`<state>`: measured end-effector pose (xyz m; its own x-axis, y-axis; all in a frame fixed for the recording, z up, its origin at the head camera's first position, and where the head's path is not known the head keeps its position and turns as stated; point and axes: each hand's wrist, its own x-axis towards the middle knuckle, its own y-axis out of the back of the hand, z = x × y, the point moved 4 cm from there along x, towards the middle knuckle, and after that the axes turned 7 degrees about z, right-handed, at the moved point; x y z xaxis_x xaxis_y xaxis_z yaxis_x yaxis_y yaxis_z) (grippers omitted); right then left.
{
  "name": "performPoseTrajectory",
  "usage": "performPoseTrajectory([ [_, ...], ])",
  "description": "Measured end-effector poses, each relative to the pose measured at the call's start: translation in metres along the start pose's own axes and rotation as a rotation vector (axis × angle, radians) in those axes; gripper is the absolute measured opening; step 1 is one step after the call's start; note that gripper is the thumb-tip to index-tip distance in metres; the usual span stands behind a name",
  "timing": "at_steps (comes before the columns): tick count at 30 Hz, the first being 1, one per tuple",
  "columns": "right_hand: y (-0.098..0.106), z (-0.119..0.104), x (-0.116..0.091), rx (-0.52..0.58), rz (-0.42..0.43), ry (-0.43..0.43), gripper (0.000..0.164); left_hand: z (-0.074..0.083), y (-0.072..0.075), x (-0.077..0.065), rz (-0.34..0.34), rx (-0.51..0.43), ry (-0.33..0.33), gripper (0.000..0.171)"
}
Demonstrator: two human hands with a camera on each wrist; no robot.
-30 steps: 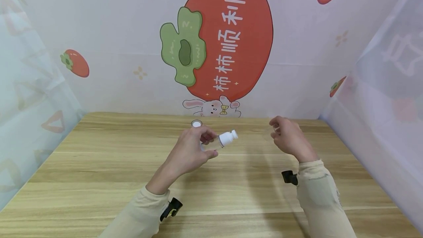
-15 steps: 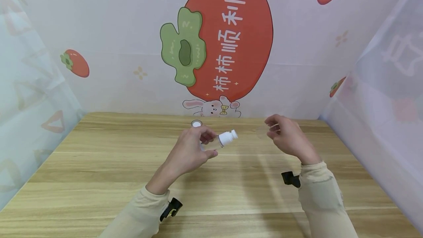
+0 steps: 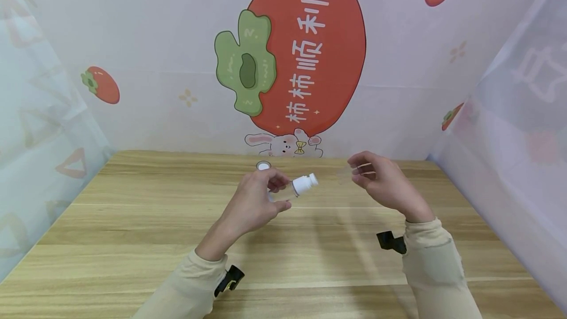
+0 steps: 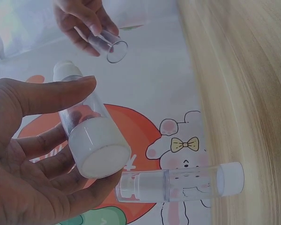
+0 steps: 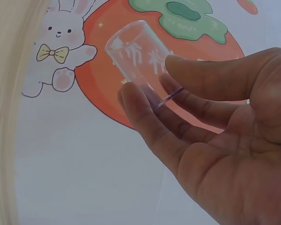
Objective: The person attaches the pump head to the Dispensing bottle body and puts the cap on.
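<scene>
My left hand (image 3: 254, 203) grips a small clear pump bottle by its body between thumb and fingers. The bottle's white pump head (image 3: 303, 184) tilts up to the right, uncapped, while its white base (image 4: 99, 147) faces the left wrist camera. Over on the right, my right hand (image 3: 387, 181) pinches a clear tubular cap (image 5: 138, 54) near one end. The cap's round open rim (image 4: 117, 51) points toward the bottle, with a gap between them. Behind the left hand a second bottle (image 4: 178, 186), with its clear cap on, stands upright on the table.
The wooden table (image 3: 133, 240) runs back to a white printed sheet (image 3: 155, 112) with a persimmon and rabbit. Similar sheets hang along the left side (image 3: 40, 127) and right side (image 3: 518, 137). A black wrist mount (image 3: 230, 279) sits at the left sleeve.
My right hand has moved left with the clear cap, closer to the pump bottle. My left hand and its bottle have stayed almost still.
</scene>
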<state>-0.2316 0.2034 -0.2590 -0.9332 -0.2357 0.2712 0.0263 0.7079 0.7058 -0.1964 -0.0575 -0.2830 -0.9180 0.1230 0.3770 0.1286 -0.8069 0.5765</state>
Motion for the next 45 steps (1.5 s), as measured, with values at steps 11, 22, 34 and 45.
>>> performPoseTrajectory([
  [11,0.000,-0.007,0.000,0.096,-0.010,0.030,0.027,0.000,0.000,0.000,0.003,-0.007,0.004,0.038],
  [22,-0.001,-0.014,-0.001,0.137,-0.021,0.048,0.030,0.000,0.001,0.000,0.009,0.001,0.015,0.036],
  [34,-0.004,-0.015,0.000,0.184,-0.031,0.057,0.030,0.000,0.001,0.000,0.012,-0.005,0.008,0.037],
  [45,-0.005,-0.021,-0.001,0.232,-0.036,0.088,0.032,0.000,0.001,0.000,0.005,0.008,-0.003,0.038],
])
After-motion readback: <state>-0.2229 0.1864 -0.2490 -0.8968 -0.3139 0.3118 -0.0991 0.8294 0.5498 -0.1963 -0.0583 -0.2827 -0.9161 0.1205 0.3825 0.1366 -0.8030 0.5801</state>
